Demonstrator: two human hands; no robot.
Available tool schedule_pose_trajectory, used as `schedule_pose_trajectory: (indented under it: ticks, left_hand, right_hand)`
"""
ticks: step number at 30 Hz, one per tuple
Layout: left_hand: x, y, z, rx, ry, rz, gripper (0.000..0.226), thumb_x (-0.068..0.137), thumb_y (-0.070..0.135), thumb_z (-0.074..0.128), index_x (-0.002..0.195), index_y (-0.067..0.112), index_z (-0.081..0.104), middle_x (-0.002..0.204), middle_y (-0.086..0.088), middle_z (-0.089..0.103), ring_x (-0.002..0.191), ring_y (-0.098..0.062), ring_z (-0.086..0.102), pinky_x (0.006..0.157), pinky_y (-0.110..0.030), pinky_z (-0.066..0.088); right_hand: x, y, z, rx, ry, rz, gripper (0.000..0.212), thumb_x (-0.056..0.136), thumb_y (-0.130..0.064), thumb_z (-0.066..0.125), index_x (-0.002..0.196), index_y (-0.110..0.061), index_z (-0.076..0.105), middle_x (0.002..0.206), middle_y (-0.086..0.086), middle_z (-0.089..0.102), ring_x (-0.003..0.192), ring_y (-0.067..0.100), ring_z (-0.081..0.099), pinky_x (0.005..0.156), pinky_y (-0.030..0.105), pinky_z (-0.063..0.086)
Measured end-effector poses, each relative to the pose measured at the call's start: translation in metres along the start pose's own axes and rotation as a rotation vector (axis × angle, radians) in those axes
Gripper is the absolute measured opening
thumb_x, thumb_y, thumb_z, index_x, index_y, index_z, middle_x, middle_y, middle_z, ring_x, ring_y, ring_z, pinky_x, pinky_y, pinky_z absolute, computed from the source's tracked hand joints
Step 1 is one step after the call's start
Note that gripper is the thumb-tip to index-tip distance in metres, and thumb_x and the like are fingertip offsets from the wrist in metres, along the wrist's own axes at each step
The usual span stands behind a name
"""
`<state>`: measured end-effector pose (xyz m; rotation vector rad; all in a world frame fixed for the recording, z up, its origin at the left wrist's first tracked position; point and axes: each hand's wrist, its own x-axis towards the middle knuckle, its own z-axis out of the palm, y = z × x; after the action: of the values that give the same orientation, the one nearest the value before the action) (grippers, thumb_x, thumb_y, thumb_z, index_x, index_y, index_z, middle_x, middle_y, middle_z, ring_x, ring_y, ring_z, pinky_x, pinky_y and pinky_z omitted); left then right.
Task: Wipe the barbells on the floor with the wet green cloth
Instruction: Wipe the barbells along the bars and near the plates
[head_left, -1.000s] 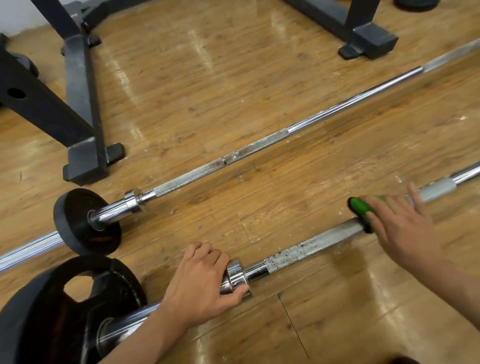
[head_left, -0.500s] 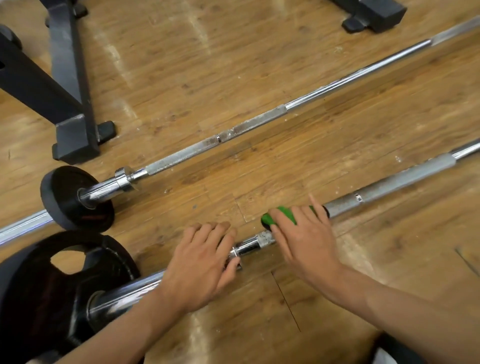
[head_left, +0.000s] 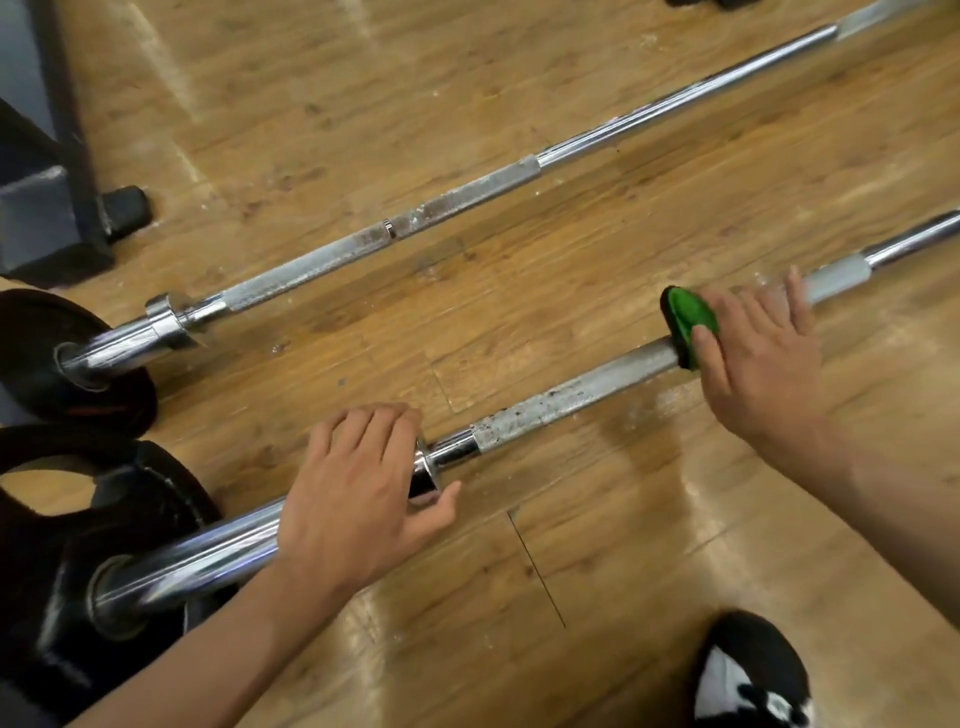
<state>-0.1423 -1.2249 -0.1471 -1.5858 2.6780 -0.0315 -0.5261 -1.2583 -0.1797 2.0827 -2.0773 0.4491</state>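
Observation:
Two steel barbells lie side by side on the wooden floor. The near barbell (head_left: 571, 397) runs from lower left to upper right, its knurled shaft speckled with rust. My left hand (head_left: 358, 499) grips its collar and sleeve beside a large black plate (head_left: 130, 519). My right hand (head_left: 758, 364) presses the green cloth (head_left: 688, 317) wrapped over the shaft, further right along the knurling. The far barbell (head_left: 467, 195) lies parallel behind it, untouched, with a smaller black plate (head_left: 36, 358) at its left end.
A black rack foot (head_left: 47, 223) stands on the floor at the far left. A black and white shoe (head_left: 753, 675) rests at the bottom right. Bare wooden floor lies between the two bars.
My right hand slid the green cloth left toward the collar, then back right along the near bar's knurling. My left hand stayed on the collar.

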Motion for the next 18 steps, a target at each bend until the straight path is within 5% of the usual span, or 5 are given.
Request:
schedule_pose_trajectory:
  ticks: [3, 12, 16, 18]
  left_hand:
    - [0.003, -0.005, 0.000, -0.004, -0.014, -0.015, 0.065, 0.093, 0.061, 0.050, 0.117, 0.002, 0.064, 0.121, -0.014, 0.068, 0.106, -0.033, 0.065, 0.096, -0.047, 0.044]
    - [0.020, -0.019, -0.002, -0.026, 0.056, -0.016, 0.057, 0.101, 0.055, 0.037, 0.112, 0.004, 0.062, 0.116, -0.015, 0.066, 0.098, -0.035, 0.057, 0.085, -0.047, 0.037]
    - [0.025, -0.027, -0.003, -0.106, 0.059, -0.085, 0.061, 0.109, 0.052, 0.018, 0.106, 0.008, 0.060, 0.111, -0.011, 0.064, 0.094, -0.033, 0.054, 0.080, -0.045, 0.035]
    - [0.029, -0.029, -0.002, -0.130, 0.038, -0.103, 0.058, 0.109, 0.050, 0.018, 0.103, 0.010, 0.059, 0.109, -0.009, 0.063, 0.094, -0.032, 0.053, 0.081, -0.044, 0.035]
  right_hand:
    - [0.001, -0.052, 0.005, 0.107, 0.021, 0.209, 0.033, 0.101, -0.023, 0.043, 0.122, -0.006, 0.061, 0.105, 0.022, 0.060, 0.107, 0.038, 0.052, 0.121, 0.060, 0.025]
    - [-0.025, -0.208, 0.017, 0.312, -0.020, -0.234, 0.032, 0.105, -0.030, 0.050, 0.130, -0.017, 0.063, 0.098, 0.006, 0.060, 0.095, 0.026, 0.054, 0.120, 0.044, 0.026]
    - [-0.005, -0.168, 0.025, 0.233, -0.007, -0.508, 0.039, 0.106, -0.036, 0.052, 0.141, -0.019, 0.050, 0.097, 0.008, 0.063, 0.092, 0.029, 0.060, 0.118, 0.045, 0.030]
    - [0.007, -0.117, 0.028, 0.147, 0.034, -0.463, 0.037, 0.110, -0.038, 0.043, 0.140, -0.016, 0.046, 0.101, 0.012, 0.064, 0.093, 0.033, 0.062, 0.118, 0.046, 0.030]
